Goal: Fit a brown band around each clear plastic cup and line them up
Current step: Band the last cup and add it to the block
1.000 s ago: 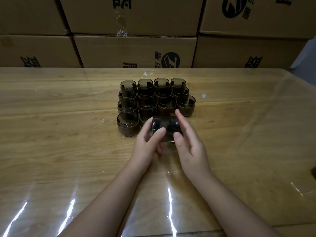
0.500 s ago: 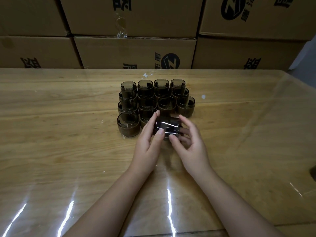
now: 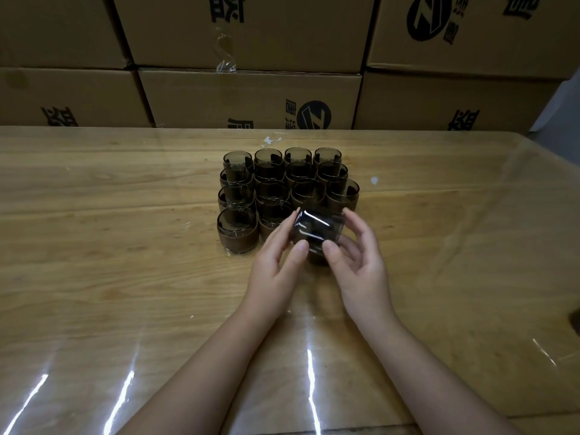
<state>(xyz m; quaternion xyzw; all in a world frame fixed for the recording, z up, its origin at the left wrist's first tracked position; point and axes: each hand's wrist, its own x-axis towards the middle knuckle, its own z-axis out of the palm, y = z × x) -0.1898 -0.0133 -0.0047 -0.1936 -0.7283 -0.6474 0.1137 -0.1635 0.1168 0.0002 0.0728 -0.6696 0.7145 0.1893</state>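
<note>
Cup (image 3: 317, 231) tilted, pinched between left hand (image 3: 276, 265), right hand (image 3: 357, 268).

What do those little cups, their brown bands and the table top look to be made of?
Held cup: likely clear glossy plastic; bright glints streak its see-through wall. Band on the front-left cup: matte brown, maybe paper or leatherette; hard to tell. Table: pale wood grain under a shiny clear sheet, judging by the reflections.
</note>
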